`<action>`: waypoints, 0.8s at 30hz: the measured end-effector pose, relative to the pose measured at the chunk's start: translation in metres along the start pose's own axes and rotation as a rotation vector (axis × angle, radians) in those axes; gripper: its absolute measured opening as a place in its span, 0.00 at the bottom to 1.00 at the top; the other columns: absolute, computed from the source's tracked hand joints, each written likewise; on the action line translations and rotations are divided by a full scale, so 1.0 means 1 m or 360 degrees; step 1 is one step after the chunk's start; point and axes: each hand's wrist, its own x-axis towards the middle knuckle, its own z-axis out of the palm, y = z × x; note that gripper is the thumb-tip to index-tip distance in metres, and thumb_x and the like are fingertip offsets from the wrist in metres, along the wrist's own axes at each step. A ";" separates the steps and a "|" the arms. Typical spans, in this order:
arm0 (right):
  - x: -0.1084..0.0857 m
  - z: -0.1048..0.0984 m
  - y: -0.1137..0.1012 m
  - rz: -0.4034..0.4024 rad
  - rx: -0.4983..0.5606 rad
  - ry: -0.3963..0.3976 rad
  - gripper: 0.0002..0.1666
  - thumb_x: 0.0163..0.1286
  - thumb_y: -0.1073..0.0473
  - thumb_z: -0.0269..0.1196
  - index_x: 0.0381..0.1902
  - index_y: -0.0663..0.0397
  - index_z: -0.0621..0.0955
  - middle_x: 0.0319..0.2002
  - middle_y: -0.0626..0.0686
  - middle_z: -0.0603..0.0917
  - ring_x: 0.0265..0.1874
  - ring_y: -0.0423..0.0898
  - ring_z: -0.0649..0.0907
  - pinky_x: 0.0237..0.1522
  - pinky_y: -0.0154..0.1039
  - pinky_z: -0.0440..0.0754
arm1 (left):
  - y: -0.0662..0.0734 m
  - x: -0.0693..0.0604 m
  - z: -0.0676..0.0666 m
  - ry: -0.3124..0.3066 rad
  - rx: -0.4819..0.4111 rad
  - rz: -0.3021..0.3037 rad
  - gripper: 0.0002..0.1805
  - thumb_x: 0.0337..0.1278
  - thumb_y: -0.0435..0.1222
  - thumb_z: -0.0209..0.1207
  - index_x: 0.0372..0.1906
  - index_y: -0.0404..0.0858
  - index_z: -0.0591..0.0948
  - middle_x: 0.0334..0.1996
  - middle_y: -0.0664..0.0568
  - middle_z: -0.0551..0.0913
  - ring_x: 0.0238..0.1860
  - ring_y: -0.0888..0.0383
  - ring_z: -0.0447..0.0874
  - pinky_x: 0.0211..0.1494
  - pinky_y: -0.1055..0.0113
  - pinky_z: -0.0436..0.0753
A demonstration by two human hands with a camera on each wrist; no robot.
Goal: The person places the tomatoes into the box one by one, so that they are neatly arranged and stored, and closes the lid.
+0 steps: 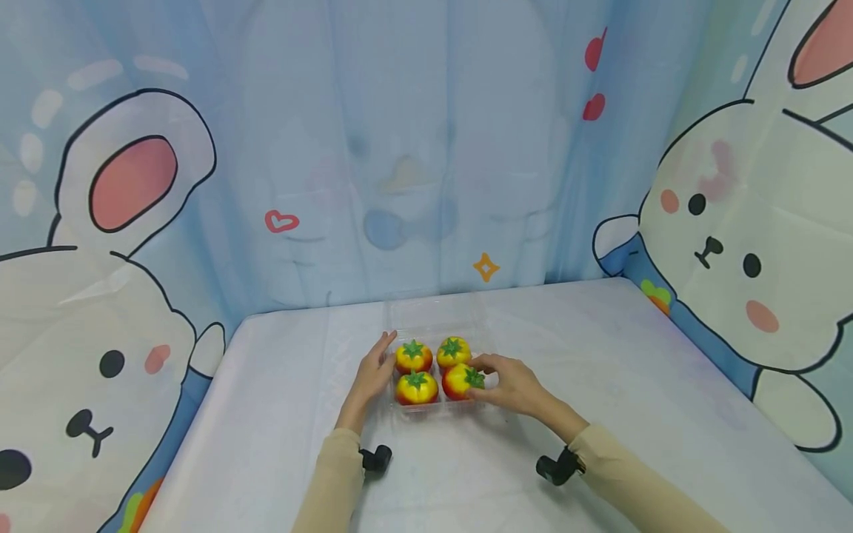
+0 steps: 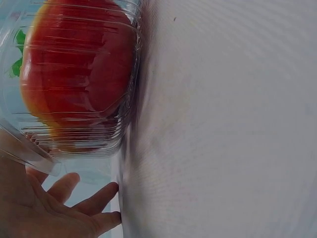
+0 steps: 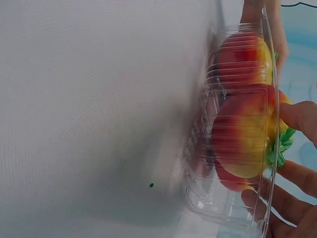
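Observation:
A clear plastic box [image 1: 420, 408] stands on the table and holds several red-and-yellow, tomato-like fruits with green star-shaped leaf tops. Two sit in the left column, the back one [image 1: 414, 357] and the front one [image 1: 416, 388]; another fruit [image 1: 454, 351] lies at the back right. My right hand [image 1: 509, 385] pinches the front-right fruit [image 1: 457, 381] between thumb and fingers; this fruit is tilted, its leaves turned to the right. At the box's left side, my left hand [image 1: 375, 372] rests with fingers extended. The left wrist view shows those fingers spread beside the ribbed box wall.
The box's transparent lid [image 1: 433, 311] lies raised behind it, near the table's back edge. White cloth covers the table [image 1: 286, 444]. A blue curtain [image 1: 400, 148] with cartoon rabbits surrounds the back and sides. A tiny green speck [image 3: 151, 185] lies on the cloth.

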 end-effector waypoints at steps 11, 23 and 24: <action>0.001 0.002 -0.001 0.0026 0.0032 0.0044 0.25 0.63 0.45 0.69 0.52 0.54 0.84 0.48 0.52 0.86 0.47 0.54 0.83 0.50 0.53 0.83 | 0.001 0.000 -0.001 -0.0003 0.0005 -0.0010 0.27 0.71 0.34 0.46 0.74 0.40 0.66 0.76 0.40 0.56 0.75 0.42 0.54 0.75 0.48 0.58; 0.004 0.012 -0.009 -0.0005 -0.0048 0.0075 0.29 0.62 0.45 0.69 0.54 0.57 0.82 0.50 0.55 0.85 0.50 0.54 0.83 0.56 0.58 0.78 | 0.001 0.000 -0.001 -0.0016 -0.0006 -0.0044 0.27 0.72 0.34 0.46 0.74 0.41 0.66 0.76 0.40 0.56 0.75 0.43 0.54 0.75 0.49 0.58; 0.004 0.013 -0.010 -0.0007 -0.0049 0.0068 0.30 0.62 0.45 0.69 0.55 0.57 0.82 0.51 0.55 0.85 0.50 0.53 0.83 0.56 0.57 0.78 | 0.001 0.000 -0.001 -0.0014 -0.0005 -0.0043 0.27 0.72 0.34 0.46 0.74 0.41 0.66 0.76 0.40 0.56 0.75 0.43 0.54 0.75 0.49 0.58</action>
